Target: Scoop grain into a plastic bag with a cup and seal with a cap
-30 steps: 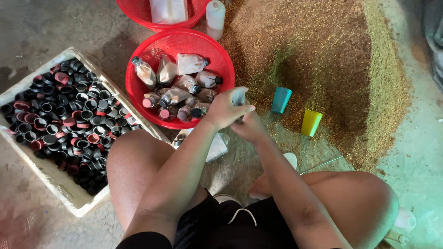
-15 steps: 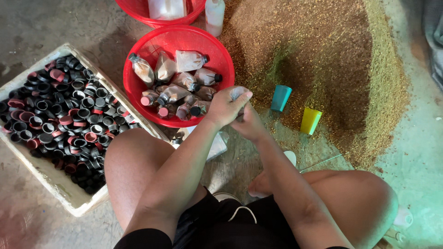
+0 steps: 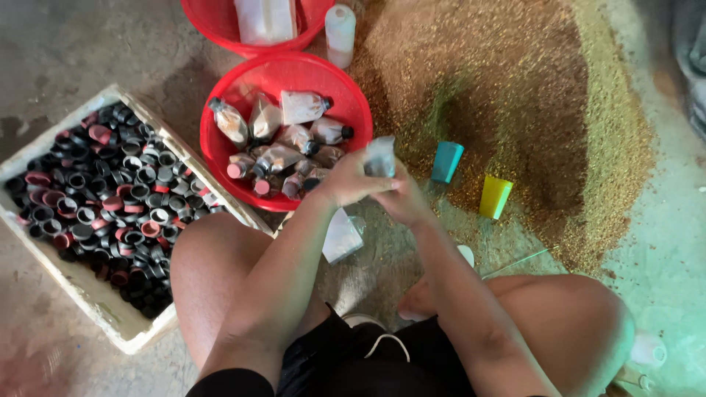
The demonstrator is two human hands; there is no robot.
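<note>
My left hand (image 3: 351, 181) and my right hand (image 3: 405, 202) meet in front of me around a small clear plastic bottle (image 3: 380, 156), whose upper part sticks up above the fingers. Both hands grip it, the left over the top side, the right underneath. Just behind the hands stands a red basin (image 3: 346, 87) with several filled small bottles lying in it, some with red caps, some with black. The bottle's lower part is hidden by my fingers.
A white crate (image 3: 118, 328) full of black and red bottle caps sits at left. A large heap of brown granules (image 3: 507, 95) spreads at right, with a teal cup (image 3: 446, 162) and a yellow cup (image 3: 494, 197) on it. A second red basin (image 3: 213, 22) and a white bottle (image 3: 340, 26) lie farther back.
Both hands stay clasped on the small bottle in about the same place. My view has shifted slightly; nothing was let go.
</note>
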